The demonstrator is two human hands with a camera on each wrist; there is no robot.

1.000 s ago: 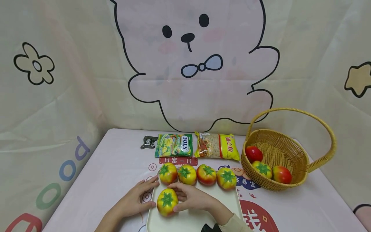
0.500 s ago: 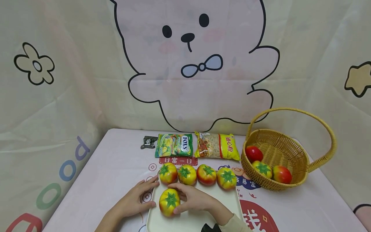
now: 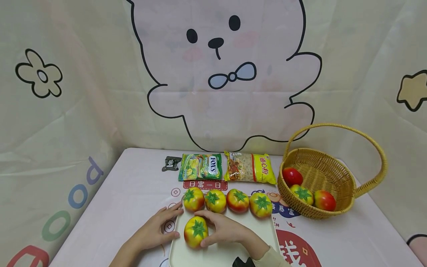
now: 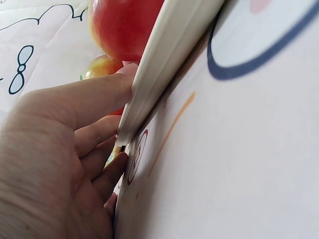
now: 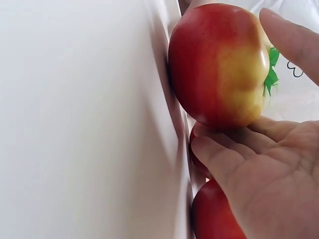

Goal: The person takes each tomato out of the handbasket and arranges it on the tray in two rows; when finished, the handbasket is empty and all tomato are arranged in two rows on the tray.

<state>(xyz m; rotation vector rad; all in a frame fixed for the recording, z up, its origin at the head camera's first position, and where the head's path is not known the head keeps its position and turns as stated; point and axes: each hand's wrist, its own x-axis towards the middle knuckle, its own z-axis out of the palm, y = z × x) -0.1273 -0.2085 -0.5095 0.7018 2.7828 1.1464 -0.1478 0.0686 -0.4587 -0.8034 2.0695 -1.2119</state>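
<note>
A yellow-red toy tomato (image 3: 196, 232) with a green leafy top sits on the left part of a cream tray (image 3: 247, 233). My right hand (image 3: 225, 230) holds it from the right, fingers around the far side and thumb on the near side. In the right wrist view the fingers lie along the side of this tomato (image 5: 219, 64). My left hand (image 3: 153, 228) rests at the tray's left edge. Its thumb and fingertips touch the tray side (image 4: 164, 64) in the left wrist view, the fingers loosely stretched. Several more tomatoes (image 3: 237, 201) line the tray's far edge.
A wicker basket (image 3: 320, 170) with a tall handle stands at the right, holding a red fruit (image 3: 292, 177) and two tomatoes. Along the back lie a small black packet (image 3: 171, 163), a green FOX'S bag (image 3: 201, 167) and a yellow pasta bag (image 3: 250, 168).
The tomato in front of my right hand has shifted and turned slightly to the right, closer into the palm. Both hands have stayed almost still.
</note>
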